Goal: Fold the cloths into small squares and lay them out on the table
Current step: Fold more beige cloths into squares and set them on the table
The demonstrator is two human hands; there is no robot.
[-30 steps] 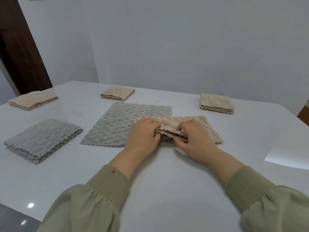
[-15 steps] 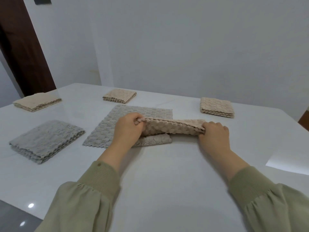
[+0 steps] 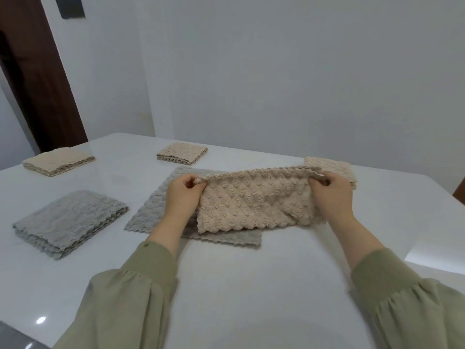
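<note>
I hold a beige textured cloth (image 3: 254,200) folded into a long strip, lifted off the white table (image 3: 251,285). My left hand (image 3: 182,195) pinches its upper left corner and my right hand (image 3: 332,195) pinches its upper right corner. The strip hangs down, its scalloped lower edge just above a flat grey cloth (image 3: 156,210) spread beneath it. Folded beige squares lie at the far left (image 3: 59,161), the far middle (image 3: 182,153) and the far right (image 3: 332,166), the last partly hidden by the held cloth. A folded grey cloth (image 3: 68,222) sits at the left.
A white wall stands close behind the table. A dark wooden door frame (image 3: 37,71) rises at the far left. The table's right edge runs past my right hand, with a bright light patch (image 3: 437,255) near it.
The beige strip was on the table pinched at its middle; my hands slid apart to its ends and have lifted it upright above the grey cloth.
</note>
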